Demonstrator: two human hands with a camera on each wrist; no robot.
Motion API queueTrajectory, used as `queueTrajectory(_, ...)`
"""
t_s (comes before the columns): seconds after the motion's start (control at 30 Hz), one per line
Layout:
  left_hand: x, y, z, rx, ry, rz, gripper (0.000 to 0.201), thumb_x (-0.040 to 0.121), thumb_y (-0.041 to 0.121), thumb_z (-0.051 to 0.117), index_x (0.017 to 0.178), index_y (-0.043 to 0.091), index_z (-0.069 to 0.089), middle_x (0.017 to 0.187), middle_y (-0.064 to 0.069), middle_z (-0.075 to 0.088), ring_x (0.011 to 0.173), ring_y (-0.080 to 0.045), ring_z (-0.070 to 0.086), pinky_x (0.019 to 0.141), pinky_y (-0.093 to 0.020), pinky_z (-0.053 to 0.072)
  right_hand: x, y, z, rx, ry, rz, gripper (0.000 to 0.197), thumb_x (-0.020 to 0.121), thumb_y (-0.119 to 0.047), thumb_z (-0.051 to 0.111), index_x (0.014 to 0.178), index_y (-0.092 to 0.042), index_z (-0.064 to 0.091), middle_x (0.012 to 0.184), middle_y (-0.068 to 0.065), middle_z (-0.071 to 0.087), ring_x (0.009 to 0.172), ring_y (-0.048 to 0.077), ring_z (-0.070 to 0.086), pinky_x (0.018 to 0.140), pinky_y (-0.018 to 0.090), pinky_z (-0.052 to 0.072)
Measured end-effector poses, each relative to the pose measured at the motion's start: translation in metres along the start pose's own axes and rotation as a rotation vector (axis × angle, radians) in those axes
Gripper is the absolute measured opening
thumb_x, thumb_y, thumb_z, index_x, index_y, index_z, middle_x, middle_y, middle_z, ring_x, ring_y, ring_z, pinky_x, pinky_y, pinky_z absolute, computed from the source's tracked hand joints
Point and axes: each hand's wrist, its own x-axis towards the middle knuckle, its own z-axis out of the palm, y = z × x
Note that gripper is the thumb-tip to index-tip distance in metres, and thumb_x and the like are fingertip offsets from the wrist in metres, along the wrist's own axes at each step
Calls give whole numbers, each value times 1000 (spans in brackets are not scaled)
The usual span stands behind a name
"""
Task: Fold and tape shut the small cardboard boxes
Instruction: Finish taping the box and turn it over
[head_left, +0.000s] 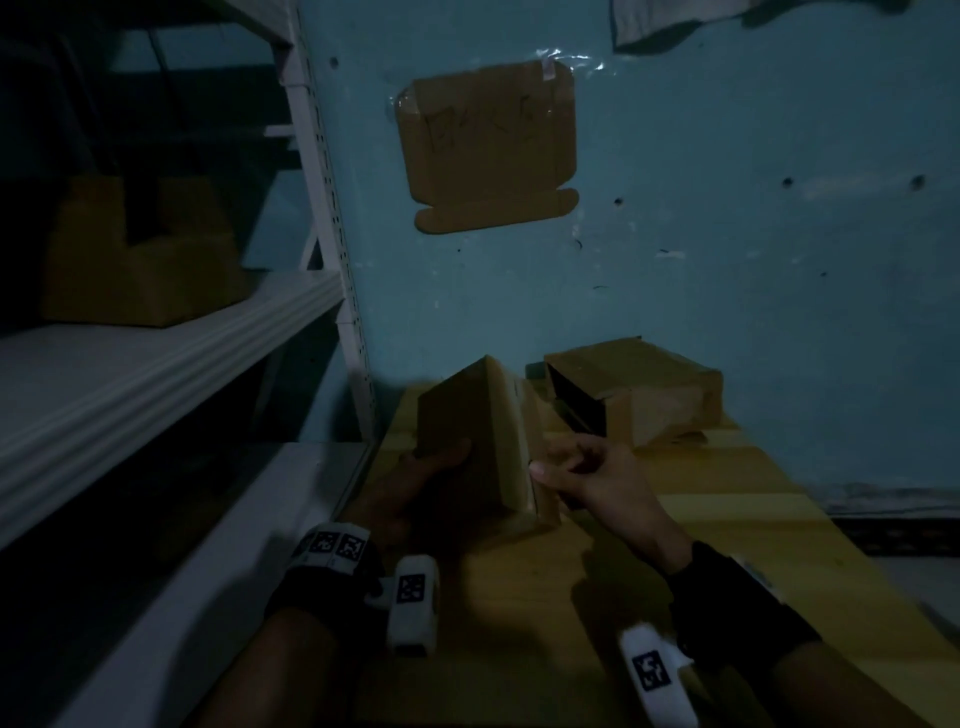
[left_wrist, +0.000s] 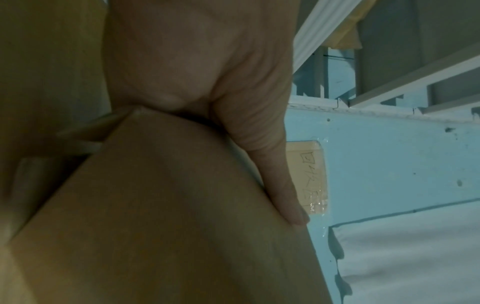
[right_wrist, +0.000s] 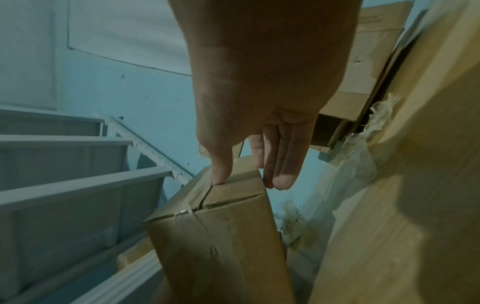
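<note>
A small cardboard box (head_left: 470, 441) is held up over the near left part of the wooden counter (head_left: 727, 545), tilted on edge. The left hand (head_left: 415, 483) grips its left face, thumb (left_wrist: 272, 174) lying along the cardboard, fingers curled underneath. The right hand (head_left: 597, 478) pinches the box's right end, thumb (right_wrist: 221, 170) pressing the flap seam where clear tape glints, the other fingers (right_wrist: 280, 170) straight behind the edge. A second, open cardboard box (head_left: 639, 395) lies on its side farther back against the blue wall (head_left: 753, 234). A cardboard sheet (head_left: 488, 145) taped to the wall bears handwritten marks too faint to read. White shelving (head_left: 156, 353) stands on the left
</note>
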Motion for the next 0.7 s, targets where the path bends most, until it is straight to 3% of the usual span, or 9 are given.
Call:
queueTrajectory(0.13,3,1,4,4,-3,22,95,56,36,94,138,16,52,129,-16,65,120,-39,60,100,-60,48,6,8,-2,-11,44,-7,31,82,-23,82,104,-7,68,70,1,70,66,18,67,60,24,57)
queueTrajectory(0.27,9,4,3,21,73,26,111,51,41,98,145,22,42,133,-13,63,119,-40,60,100,-62,47,14,14,-4,-14,65,-3,43,75,-32,84,98,-1,65,69,5,67,63,24,64,63,36,56)
queueTrajectory(0.37,8,5,7,44,88,27,106,50,41,97,141,20,48,129,-12,66,118,-37,62,100,-59,49,15,16,-5,5,63,-8,42,80,-26,82,96,7,62,70,11,64,60,21,62,58,31,55)
queueTrajectory(0.47,8,5,10,39,99,44,86,64,34,89,139,17,51,125,-12,68,114,-35,64,89,-51,56,13,12,-5,51,38,3,39,83,-32,76,90,4,63,70,11,63,59,16,61,57,26,55)
queueTrajectory(0.57,7,5,11,41,134,58,99,57,35,95,141,16,47,127,-13,66,113,-35,65,84,-49,58,9,5,-1,34,-50,19,34,82,-37,73,82,-4,65,67,6,64,59,14,60,58,24,53)
queueTrajectory(0.7,10,3,11,90,212,114,119,42,39,101,143,24,39,131,-9,63,113,-34,65,89,-57,55,5,4,6,12,-98,37,29,80,-33,77,78,-7,66,65,5,64,57,11,59,55,21,52)
